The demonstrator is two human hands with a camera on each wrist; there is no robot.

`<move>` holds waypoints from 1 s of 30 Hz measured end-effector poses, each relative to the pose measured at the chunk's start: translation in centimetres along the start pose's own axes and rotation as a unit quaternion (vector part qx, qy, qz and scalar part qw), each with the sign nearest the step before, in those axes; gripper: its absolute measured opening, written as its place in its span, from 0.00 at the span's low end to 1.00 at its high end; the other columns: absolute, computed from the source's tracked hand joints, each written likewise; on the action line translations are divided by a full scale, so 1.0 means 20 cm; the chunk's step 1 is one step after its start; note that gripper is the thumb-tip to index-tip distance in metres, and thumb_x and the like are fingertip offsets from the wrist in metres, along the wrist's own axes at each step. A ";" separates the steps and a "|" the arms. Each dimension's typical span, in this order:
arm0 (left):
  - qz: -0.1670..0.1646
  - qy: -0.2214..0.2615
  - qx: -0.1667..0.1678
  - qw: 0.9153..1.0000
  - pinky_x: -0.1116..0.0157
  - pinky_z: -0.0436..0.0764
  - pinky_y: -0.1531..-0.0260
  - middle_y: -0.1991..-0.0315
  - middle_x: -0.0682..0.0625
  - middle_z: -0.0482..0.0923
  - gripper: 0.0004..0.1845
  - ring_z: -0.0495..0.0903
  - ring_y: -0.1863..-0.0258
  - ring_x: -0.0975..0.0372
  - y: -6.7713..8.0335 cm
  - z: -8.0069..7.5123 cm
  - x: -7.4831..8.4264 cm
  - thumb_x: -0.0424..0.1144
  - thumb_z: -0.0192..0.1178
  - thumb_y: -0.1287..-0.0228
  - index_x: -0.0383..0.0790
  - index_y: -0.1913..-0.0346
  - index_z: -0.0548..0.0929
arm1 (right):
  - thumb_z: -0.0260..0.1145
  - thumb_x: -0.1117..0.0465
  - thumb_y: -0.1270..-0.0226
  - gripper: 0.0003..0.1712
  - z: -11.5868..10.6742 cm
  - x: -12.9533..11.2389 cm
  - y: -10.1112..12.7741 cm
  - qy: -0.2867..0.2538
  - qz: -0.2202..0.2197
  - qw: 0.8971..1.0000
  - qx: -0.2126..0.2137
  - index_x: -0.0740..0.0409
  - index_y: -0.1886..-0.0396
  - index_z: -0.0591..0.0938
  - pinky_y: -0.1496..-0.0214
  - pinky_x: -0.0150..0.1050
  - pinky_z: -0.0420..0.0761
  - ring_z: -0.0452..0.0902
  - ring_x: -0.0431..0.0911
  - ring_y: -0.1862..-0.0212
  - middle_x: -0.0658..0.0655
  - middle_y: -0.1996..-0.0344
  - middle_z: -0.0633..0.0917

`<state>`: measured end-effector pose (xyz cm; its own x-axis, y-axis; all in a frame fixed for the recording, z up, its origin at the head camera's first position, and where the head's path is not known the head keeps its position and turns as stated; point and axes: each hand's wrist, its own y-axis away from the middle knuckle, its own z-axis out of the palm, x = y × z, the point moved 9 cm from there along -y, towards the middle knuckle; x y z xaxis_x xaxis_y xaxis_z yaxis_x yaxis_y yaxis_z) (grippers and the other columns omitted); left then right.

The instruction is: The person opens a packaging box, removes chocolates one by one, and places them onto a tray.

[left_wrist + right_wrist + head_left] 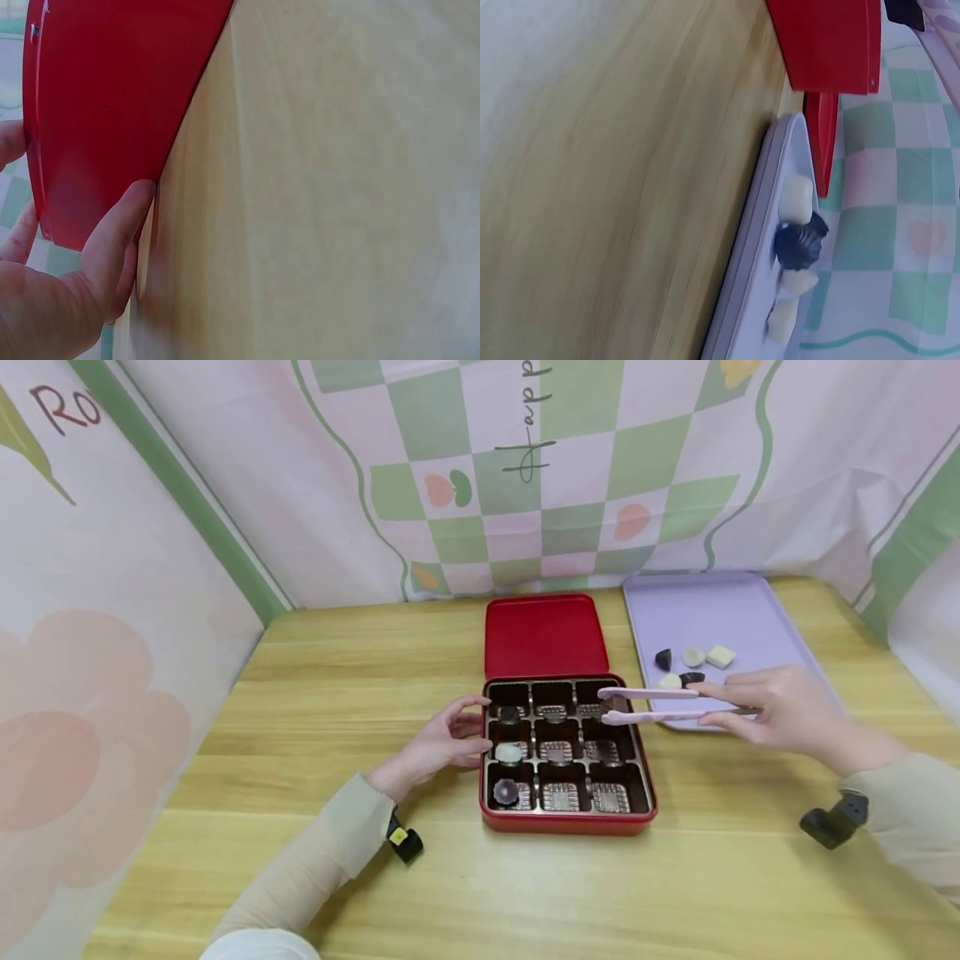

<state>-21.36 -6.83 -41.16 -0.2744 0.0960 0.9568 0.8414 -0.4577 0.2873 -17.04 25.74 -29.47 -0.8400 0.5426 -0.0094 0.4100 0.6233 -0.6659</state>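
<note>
The left forearm, in a beige sleeve, extends from the lower left toward the centre, and the left hand [442,743] lies with its fingers loosely bent and its thumb [112,232] extended, the fingertips pressing against an upright side surface without closing around it. The right forearm enters from the right edge with the wrist roughly level. The right hand [772,706] points leftward, its thumb and fingers curled in a pinch grip.

Left wrist view: red box [105,112] cut off at top edge; tongs' [660,705] tips over box hide that compartment's contents.
</note>
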 end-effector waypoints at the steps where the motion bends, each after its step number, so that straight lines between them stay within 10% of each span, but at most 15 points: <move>1: 0.000 0.000 0.000 1.000 0.55 0.86 0.57 0.37 0.35 0.63 0.34 0.72 0.45 0.54 0.00 0.00 0.00 0.22 0.58 0.42 0.44 0.33 0.63 | 0.52 0.33 0.35 0.33 -0.01 0.01 0.01 0.005 0.000 1.000 0.003 0.55 0.62 0.88 0.86 0.27 0.67 0.69 0.36 0.86 0.54 0.83 0.84; 11: -0.002 0.002 -0.002 1.000 0.55 0.85 0.56 0.37 0.36 0.63 0.35 0.71 0.44 0.53 -0.01 0.00 0.00 0.22 0.58 0.42 0.44 0.33 0.62 | 0.51 0.33 0.34 0.33 -0.10 0.08 0.09 0.045 0.024 0.999 0.007 0.54 0.60 0.88 0.88 0.25 0.56 0.52 0.25 0.83 0.38 0.89 0.65; 30: -0.003 0.001 -0.001 1.000 0.55 0.85 0.56 0.36 0.35 0.62 0.34 0.69 0.42 0.50 0.00 0.00 0.00 0.22 0.58 0.41 0.44 0.33 0.62 | 0.48 0.25 0.40 0.40 -0.27 0.32 0.32 0.112 0.106 0.988 0.003 0.53 0.70 0.90 0.90 0.29 0.60 0.59 0.26 0.85 0.58 0.86 0.83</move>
<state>-21.28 -6.76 -41.10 -0.2799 0.0976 0.9550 0.8390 -0.4587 0.2928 -17.87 36.22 -29.78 -0.6355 0.7720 0.0147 0.5665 0.4792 -0.6704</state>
